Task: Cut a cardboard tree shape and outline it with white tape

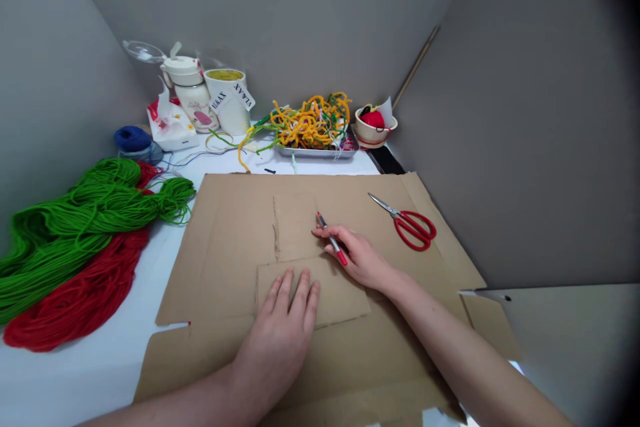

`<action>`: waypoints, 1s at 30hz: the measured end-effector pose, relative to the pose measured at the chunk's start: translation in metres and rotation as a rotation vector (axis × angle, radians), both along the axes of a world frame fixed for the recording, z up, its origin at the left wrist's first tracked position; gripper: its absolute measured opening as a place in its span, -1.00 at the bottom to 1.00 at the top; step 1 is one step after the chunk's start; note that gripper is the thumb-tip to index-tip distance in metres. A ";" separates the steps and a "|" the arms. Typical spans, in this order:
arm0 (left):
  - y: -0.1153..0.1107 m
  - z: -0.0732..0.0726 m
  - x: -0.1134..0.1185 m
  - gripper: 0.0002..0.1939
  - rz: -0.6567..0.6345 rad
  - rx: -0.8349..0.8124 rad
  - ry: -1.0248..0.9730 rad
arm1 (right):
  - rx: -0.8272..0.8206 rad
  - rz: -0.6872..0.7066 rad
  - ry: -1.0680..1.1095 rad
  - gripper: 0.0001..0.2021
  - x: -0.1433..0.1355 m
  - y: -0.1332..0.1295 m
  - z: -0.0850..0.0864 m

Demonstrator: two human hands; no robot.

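My left hand (283, 327) lies flat with fingers stretched on a small rectangular cardboard piece (345, 297). My right hand (357, 255) grips a red and grey pen (331, 237) near that piece's upper edge, its red tip pointing up and away from me. Beneath both hands is a large flattened cardboard sheet (225, 233). Just beyond the small piece, a second rectangular cardboard shape (296, 227) with a rough left edge shows on the sheet. To the right of my right hand rest red-handled scissors (405, 220), their blades slightly apart and pointing up-left.
Green yarn (90, 213) and red yarn (85, 293) lie at left, near a blue yarn ball (133, 139). At the back stand a tissue pack (173, 127), a bottle (193, 97), a white canister (230, 103), a metal tray (317, 153) of yarn scraps and a bowl (373, 138).
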State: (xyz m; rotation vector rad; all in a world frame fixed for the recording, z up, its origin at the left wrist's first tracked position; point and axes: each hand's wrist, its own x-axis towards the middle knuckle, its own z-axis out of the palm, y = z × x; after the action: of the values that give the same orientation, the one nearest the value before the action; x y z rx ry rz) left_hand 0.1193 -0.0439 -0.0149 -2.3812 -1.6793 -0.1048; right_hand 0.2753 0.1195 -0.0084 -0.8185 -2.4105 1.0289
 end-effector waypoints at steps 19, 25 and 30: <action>0.002 0.000 0.001 -0.50 -0.020 -0.013 0.004 | 0.015 0.003 0.005 -0.73 -0.001 0.000 0.001; 0.002 0.000 0.001 -0.51 -0.011 -0.021 0.018 | 0.018 0.002 0.010 -0.72 0.000 0.000 0.002; 0.003 -0.001 0.002 -0.52 -0.007 -0.012 0.014 | 0.012 0.000 -0.008 -0.72 0.000 0.000 0.002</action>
State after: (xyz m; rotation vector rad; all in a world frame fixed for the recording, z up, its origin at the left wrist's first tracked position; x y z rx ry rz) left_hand 0.1209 -0.0410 -0.0156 -2.3911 -1.6704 -0.0785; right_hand 0.2753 0.1195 -0.0069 -0.8202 -2.4204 1.0116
